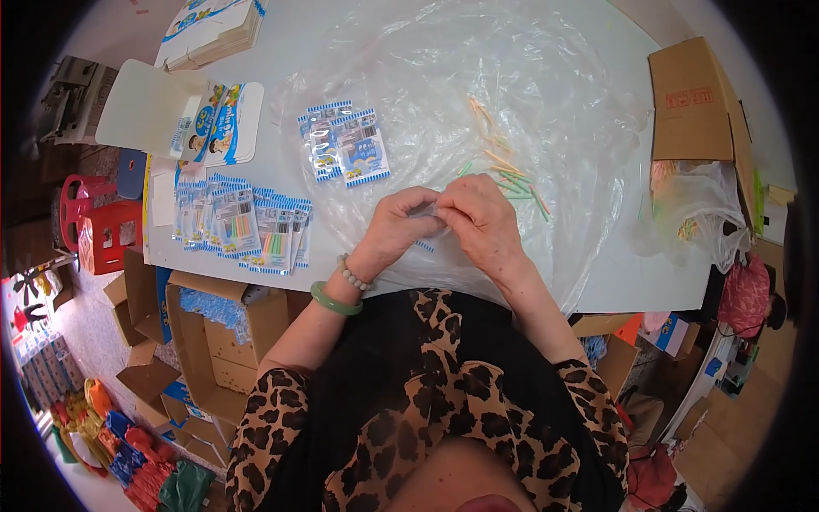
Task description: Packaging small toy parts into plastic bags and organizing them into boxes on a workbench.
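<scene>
My left hand and my right hand meet above the near part of the table, thumbs and fingers pinched together at the tips. Whatever they pinch is hidden or too small to make out. A bit of blue-striped packet edge shows just below the fingertips; I cannot tell whether it is held. Beyond my right hand, thin green sticks and orange sticks lie loose on a clear plastic sheet. Small blue-and-white packets overlap beyond my left hand.
More packets, some showing coloured sticks inside, spread along the table's left side. Behind them stand an open white display box and a stack of flat cartons. A cardboard box and a plastic bag sit at right.
</scene>
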Tool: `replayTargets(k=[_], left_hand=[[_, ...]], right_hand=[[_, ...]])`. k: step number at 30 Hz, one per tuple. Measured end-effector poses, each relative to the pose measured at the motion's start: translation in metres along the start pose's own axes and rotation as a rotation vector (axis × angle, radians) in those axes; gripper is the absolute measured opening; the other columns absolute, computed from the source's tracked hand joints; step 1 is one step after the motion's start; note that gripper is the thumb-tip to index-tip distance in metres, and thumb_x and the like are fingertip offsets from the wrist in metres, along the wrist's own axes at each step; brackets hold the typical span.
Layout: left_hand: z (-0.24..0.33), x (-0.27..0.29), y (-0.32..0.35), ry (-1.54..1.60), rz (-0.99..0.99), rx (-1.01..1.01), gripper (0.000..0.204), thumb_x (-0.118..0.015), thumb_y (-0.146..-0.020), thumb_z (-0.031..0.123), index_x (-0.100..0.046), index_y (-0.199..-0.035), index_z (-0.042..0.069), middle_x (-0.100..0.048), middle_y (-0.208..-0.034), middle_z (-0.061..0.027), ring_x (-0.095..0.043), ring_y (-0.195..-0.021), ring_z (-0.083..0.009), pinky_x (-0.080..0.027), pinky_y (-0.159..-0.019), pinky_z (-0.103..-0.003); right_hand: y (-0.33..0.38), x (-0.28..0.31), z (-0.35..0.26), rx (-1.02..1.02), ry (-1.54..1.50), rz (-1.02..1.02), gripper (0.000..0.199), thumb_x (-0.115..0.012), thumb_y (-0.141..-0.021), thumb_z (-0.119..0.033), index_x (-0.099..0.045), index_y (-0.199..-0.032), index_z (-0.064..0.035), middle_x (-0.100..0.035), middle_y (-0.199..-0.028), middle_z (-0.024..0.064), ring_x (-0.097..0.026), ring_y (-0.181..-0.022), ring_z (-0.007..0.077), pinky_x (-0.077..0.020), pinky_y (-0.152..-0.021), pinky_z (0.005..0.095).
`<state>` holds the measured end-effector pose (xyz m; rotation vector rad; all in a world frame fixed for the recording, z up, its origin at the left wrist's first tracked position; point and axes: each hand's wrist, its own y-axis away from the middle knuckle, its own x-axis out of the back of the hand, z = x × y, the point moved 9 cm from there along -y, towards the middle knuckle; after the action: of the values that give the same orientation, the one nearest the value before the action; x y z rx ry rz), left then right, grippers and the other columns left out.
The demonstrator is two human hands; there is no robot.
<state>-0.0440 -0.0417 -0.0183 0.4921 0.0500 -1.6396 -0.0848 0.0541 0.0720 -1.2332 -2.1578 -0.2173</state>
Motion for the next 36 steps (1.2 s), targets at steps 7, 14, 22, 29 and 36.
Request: replayTargets(k=[7, 14, 22, 29, 36], left_hand=[[-0.002, 0.007, 0.004, 0.124, 0.057, 0.027, 0.016, -0.063, -0.083, -0.002, -0.065, -0.098, -0.001, -0.064, -0.092, -0.0007, -0.058, -0.085, -0.0075, -0.047, -0.077, -0.021], [0.026, 0.001, 0.007, 0.124, -0.005, -0.148, 0.024, -0.064, -0.079, -0.005, -0.065, -0.103, -0.001, -0.062, -0.102, -0.0038, -0.057, -0.094, -0.0099, -0.047, -0.084, -0.023], [0.022, 0.008, 0.009, -0.107, 0.051, -0.19, 0.028, -0.064, -0.08, -0.002, -0.064, -0.108, 0.001, -0.061, -0.105, -0.0046, -0.056, -0.096, -0.0121, -0.045, -0.087, -0.025], [0.047, 0.007, 0.02, -0.187, 0.166, -0.429, 0.009, -0.064, -0.081, 0.004, -0.067, -0.089, -0.001, -0.06, -0.089, -0.0042, -0.055, -0.085, -0.0121, -0.044, -0.074, -0.025], [0.06, 0.027, 0.055, -0.163, 0.271, -0.321, 0.01, -0.065, -0.079, 0.004, -0.068, -0.088, 0.001, -0.059, -0.082, -0.0046, -0.055, -0.073, -0.013, -0.044, -0.065, -0.025]], right_hand=[[0.006, 0.024, 0.018, -0.199, -0.319, 0.16, 0.018, -0.065, -0.075, -0.002, -0.066, -0.093, -0.0032, -0.06, -0.103, 0.0104, -0.055, -0.09, 0.0218, -0.0433, -0.081, 0.0293], [0.014, -0.002, 0.025, -0.187, -0.138, -0.113, 0.017, -0.064, -0.074, 0.001, -0.064, -0.091, -0.0013, -0.062, -0.092, 0.0086, -0.058, -0.087, 0.0202, -0.0445, -0.078, 0.0289], [0.009, -0.002, 0.024, -0.053, -0.109, -0.019, 0.013, -0.063, -0.075, 0.001, -0.063, -0.088, 0.0003, -0.062, -0.09, 0.009, -0.058, -0.088, 0.0204, -0.0446, -0.079, 0.0291], [0.019, -0.021, 0.021, -0.273, -0.265, -0.176, 0.026, -0.063, -0.079, -0.003, -0.064, -0.105, -0.0001, -0.064, -0.102, 0.0045, -0.056, -0.095, 0.0119, -0.0443, -0.084, 0.0274], [0.017, -0.056, 0.016, -0.388, -0.448, -0.274, 0.019, -0.061, -0.086, -0.009, -0.065, -0.102, -0.0003, -0.066, -0.089, 0.0008, -0.058, -0.082, 0.0088, -0.0466, -0.076, 0.0245]])
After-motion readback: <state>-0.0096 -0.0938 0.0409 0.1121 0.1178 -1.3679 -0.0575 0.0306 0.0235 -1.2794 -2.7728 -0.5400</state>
